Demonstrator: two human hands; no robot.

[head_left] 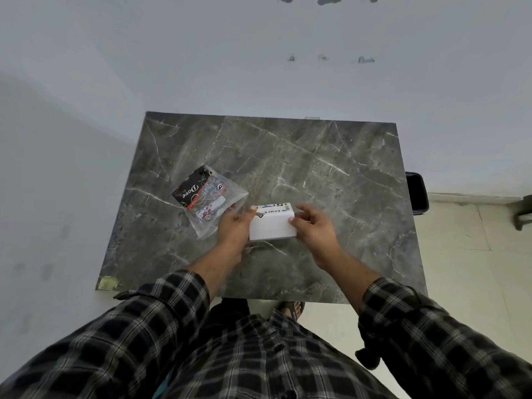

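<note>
A small white box (272,224) with printed lettering on its far face sits near the middle of the dark marble table (316,168). My left hand (234,227) grips its left end and my right hand (312,226) grips its right end, fingers curled over the far edge. Just left of the box lies a clear plastic bag (214,204) holding a black and red "Dove" card pack (191,188) and loose small items. The bag's near corner touches my left hand.
The table stands against a pale wall in a corner. A dark bin-like object (416,191) sits past the table's right edge on the tiled floor. A yellowish patch (108,283) marks the table's near left corner. My feet show under the near edge.
</note>
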